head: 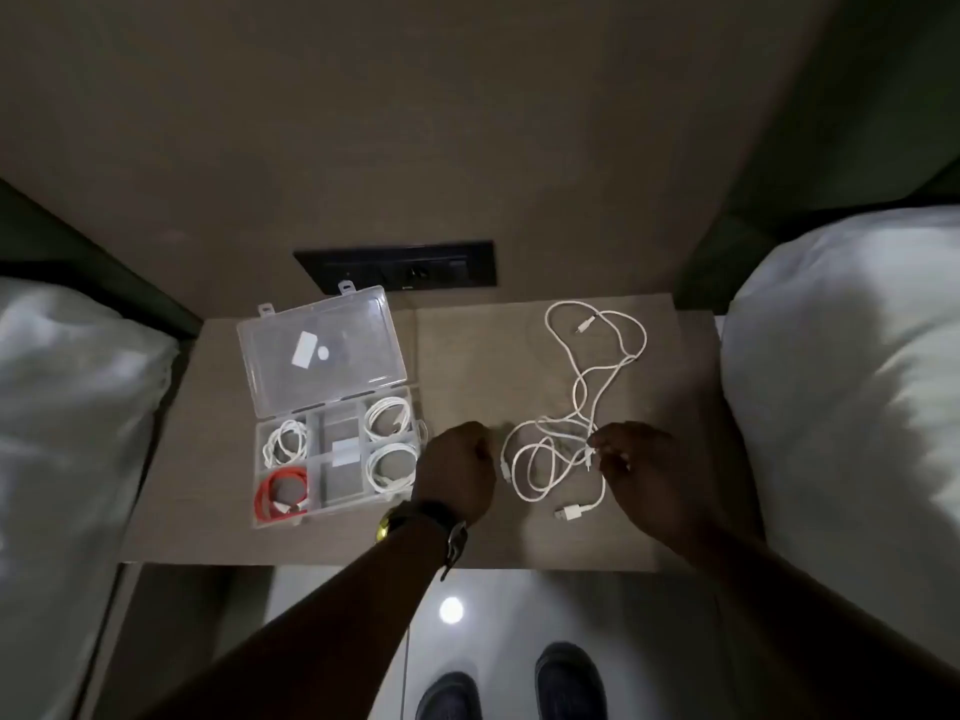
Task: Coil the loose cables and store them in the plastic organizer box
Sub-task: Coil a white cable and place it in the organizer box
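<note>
A clear plastic organizer box (260, 472) lies open on the left of the nightstand, its lid (322, 350) tipped back. Coiled white cables (390, 415) fill three compartments and a red coiled cable (280, 493) fills the front left one. Loose white cables (582, 407) lie tangled on the right of the tabletop. My right hand (644, 470) pinches a strand of the tangle at its near right. My left hand (460, 470), fingers curled, hovers between the box and the tangle with nothing visible in it.
The nightstand (467, 356) stands between two beds with white bedding (852, 381). A black socket panel (395, 270) sits in the wall behind the box. The nightstand's front edge is just below my wrists; the floor and my shoes (566, 683) are beneath.
</note>
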